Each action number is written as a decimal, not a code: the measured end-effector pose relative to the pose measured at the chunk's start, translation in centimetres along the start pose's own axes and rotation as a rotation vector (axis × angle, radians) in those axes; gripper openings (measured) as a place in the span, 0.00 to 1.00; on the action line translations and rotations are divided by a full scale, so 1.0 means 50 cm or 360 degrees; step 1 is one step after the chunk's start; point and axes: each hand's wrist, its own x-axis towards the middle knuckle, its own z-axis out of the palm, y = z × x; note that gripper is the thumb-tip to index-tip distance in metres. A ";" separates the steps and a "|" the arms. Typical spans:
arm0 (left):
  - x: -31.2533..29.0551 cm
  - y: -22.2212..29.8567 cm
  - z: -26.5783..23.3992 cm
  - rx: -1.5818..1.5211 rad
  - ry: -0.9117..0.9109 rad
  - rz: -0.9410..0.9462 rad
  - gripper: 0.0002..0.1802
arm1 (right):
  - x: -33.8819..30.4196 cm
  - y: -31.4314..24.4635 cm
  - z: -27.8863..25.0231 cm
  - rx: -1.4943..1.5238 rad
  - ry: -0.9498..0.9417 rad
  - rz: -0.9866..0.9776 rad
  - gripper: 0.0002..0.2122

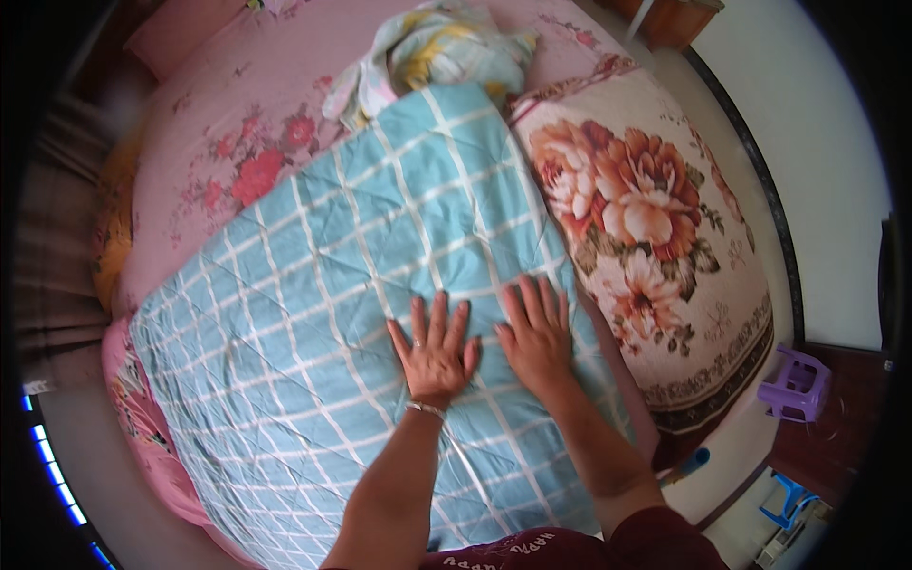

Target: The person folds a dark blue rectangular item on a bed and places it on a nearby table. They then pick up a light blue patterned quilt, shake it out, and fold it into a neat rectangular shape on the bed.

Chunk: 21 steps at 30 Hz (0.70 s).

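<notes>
A light blue quilt (313, 275) with white grid lines lies spread over the near part of the bed. My left hand (435, 356) rests palm down on it, fingers spread, with a ring on one finger and a bracelet at the wrist. Just to its right, my right hand (537, 337) presses flat near the quilt's right edge, its fingers stretched out. Neither hand grips the cloth. Small wrinkles run through the quilt around both hands.
A crumpled pale cloth with yellow patches (427, 57) lies beyond the quilt on the pink floral bedsheet (223, 142). To the right is a cream flower-patterned blanket (655, 218). A purple plastic stool (796, 385) and a blue stool (788, 501) stand at the lower right.
</notes>
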 end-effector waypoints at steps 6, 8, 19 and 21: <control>-0.007 0.001 0.005 0.0082 0.0065 -0.0019 0.30 | -0.401 0.043 -0.141 -0.0271 -0.0128 0.0409 0.27; -0.015 -0.003 0.003 0.0122 0.0100 -0.0020 0.30 | -0.487 0.019 -0.172 -0.0242 -0.0050 0.0362 0.27; -0.631 -0.104 -0.159 0.0045 -0.0286 -0.0178 0.30 | -0.774 0.027 -0.173 -0.0699 -0.0183 0.0298 0.26; -0.800 -0.160 -0.178 0.0150 -0.0336 -0.0433 0.30 | -0.824 -0.032 -0.159 -0.0563 -0.0243 0.0278 0.26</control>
